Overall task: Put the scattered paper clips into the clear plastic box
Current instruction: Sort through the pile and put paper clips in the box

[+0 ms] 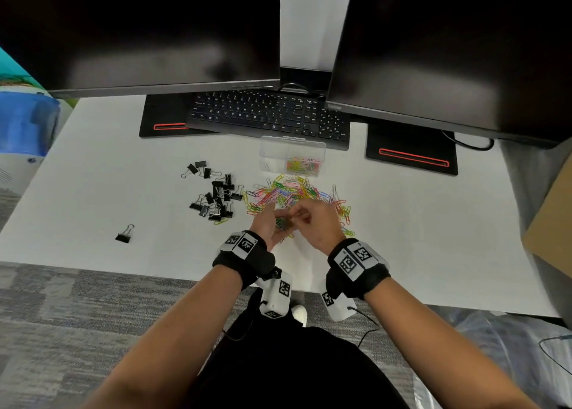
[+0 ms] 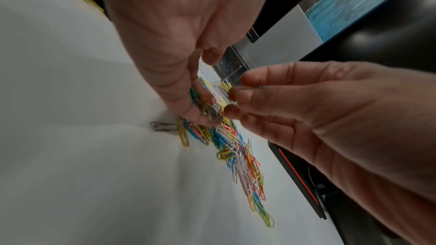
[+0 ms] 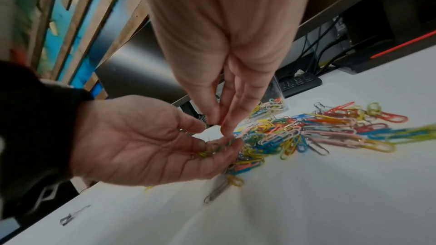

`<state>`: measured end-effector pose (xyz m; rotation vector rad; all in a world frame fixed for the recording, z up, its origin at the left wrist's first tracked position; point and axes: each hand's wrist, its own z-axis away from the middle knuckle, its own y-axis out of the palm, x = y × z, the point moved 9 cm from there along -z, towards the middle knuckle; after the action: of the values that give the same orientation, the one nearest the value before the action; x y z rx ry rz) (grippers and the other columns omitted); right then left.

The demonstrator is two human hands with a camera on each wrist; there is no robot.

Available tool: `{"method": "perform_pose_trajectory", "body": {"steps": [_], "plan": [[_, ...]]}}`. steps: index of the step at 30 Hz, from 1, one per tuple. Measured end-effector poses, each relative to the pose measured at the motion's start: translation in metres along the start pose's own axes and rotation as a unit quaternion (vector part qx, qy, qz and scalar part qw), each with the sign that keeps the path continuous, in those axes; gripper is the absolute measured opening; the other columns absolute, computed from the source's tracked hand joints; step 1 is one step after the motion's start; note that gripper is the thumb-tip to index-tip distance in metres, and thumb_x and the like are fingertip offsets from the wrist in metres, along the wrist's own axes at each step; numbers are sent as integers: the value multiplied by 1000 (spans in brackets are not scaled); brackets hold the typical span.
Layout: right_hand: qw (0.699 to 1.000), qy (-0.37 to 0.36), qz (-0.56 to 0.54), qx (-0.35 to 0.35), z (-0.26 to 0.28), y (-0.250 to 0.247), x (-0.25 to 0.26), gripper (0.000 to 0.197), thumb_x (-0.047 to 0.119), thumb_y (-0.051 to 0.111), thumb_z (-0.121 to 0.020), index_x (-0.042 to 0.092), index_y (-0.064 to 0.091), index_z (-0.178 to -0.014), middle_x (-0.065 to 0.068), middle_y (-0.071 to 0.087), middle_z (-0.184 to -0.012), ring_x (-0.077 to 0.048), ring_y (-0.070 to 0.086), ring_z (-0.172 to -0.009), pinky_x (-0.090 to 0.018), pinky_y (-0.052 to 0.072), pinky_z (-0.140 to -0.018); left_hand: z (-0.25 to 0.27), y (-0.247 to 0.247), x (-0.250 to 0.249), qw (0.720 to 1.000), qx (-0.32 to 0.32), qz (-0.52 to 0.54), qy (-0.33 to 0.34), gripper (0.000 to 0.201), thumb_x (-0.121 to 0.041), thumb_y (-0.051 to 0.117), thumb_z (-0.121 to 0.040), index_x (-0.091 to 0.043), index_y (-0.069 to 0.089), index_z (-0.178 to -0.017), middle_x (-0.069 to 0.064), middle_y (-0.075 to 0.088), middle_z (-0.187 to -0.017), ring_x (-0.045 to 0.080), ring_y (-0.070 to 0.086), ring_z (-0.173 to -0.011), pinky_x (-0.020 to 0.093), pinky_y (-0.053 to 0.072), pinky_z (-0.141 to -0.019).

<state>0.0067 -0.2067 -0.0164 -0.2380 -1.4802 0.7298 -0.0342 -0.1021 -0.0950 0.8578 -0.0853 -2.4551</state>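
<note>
A heap of coloured paper clips lies on the white desk, just in front of the clear plastic box, which holds some clips at its right end. My left hand is palm up above the near edge of the heap, fingers curled around a small bunch of clips. My right hand hangs over it, thumb and fingertips pinched together at that bunch.
Black binder clips are piled left of the heap, and one lies alone further left. A keyboard, two monitors and their red-striped stands line the back. A cardboard box sits at the right edge.
</note>
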Motion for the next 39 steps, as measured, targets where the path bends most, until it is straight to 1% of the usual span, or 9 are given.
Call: {"method": "perform_pose_trajectory", "body": {"steps": [3,6,10,13,20,27,31,35,39], "plan": [[1000,-30,3,4,8,-3,5,20,-17,55,-77,-6,69,-85,-4,69,-89,10,61,-68,-4,47,-70,2,1,0,1000,-5,-18,-2,42,-29,31,-103,-2,57,-86,15,59,-77,21,59,-60,28,52,-62],[996,11,78,-44,11,-23,-32,23,-9,55,-80,2,72,-92,-15,68,-98,-25,66,-87,-33,53,-84,5,2,0,999,0,-32,-3,26,-15,34,-102,-1,53,-91,17,57,-74,23,53,-56,25,45,-55],[970,135,200,-12,26,-42,-87,33,12,69,-79,4,64,-111,-18,49,-113,-33,51,-106,-30,41,-95,6,3,0,1000,5,-25,-2,24,-8,38,-100,-3,52,-80,16,53,-74,23,48,-61,27,43,-61],[961,158,228,-9,34,-45,-100,40,25,74,-77,3,64,-108,-18,47,-113,-33,45,-108,-31,38,-94,5,6,0,999,6,-33,-2,24,-7,40,-99,-4,51,-77,15,52,-74,22,50,-60,26,44,-59],[973,117,189,-66,21,-36,-94,15,-9,61,-76,-4,74,-79,-23,64,-85,-34,61,-81,-24,38,-69,5,14,4,998,19,-52,1,24,-10,43,-99,-3,52,-78,17,55,-73,24,49,-63,28,44,-61],[967,145,210,-4,11,-31,-97,21,-6,47,-88,-3,65,-98,-23,62,-102,-35,59,-96,-34,46,-80,4,17,6,999,18,-36,-9,21,-8,43,-98,-4,52,-79,16,54,-76,24,50,-66,28,45,-60],[978,142,151,-14,10,-40,-80,16,3,55,-88,-1,68,-95,-19,70,-96,-31,64,-93,-25,43,-83,4,23,5,999,23,-35,-10,18,-9,42,-98,-3,54,-87,17,54,-78,24,51,-65,28,47,-60],[993,104,41,-35,7,-37,-41,14,3,65,-84,0,71,-96,-15,71,-90,-19,60,-75,1,38,-64,1,32,5,999,27,-27,-18,43,-29,34,-102,0,58,-80,16,59,-77,24,57,-70,30,52,-67],[998,51,-20,-6,-1,-20,-13,19,-4,67,-80,0,73,-97,-12,73,-94,-3,59,-67,5,40,-65,1,42,1,999,40,18,-24,43,-33,28,-104,1,53,-94,17,59,-81,23,60,-71,32,53,-63]]}}
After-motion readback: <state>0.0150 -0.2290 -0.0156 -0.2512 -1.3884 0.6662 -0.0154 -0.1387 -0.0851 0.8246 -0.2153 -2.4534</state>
